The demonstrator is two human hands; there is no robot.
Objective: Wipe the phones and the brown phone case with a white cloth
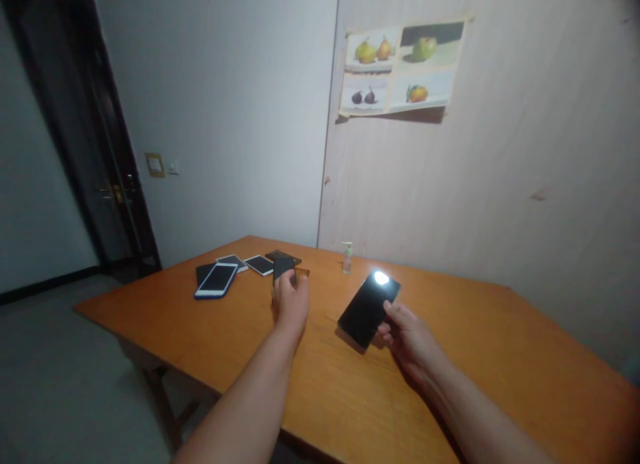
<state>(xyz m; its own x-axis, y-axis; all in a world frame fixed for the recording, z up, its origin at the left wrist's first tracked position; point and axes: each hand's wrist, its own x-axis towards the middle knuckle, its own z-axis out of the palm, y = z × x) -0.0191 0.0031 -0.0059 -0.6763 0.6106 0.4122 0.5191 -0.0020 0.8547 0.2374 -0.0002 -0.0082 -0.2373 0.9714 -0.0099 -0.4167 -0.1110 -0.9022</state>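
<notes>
Right now the right hand (407, 334) clamps a dark phone (369, 309) tilted just above the counter (500, 357), while the left hand (291, 301) closes on a second phone (283, 267), so firm edge grips with both seem wise.

A large black phone (369, 309) with a dark screen tilts above the bench (500, 357), its near corner held, a bright glare at its far end. A smaller dark phone (283, 267) stands gripped near several others.
</notes>
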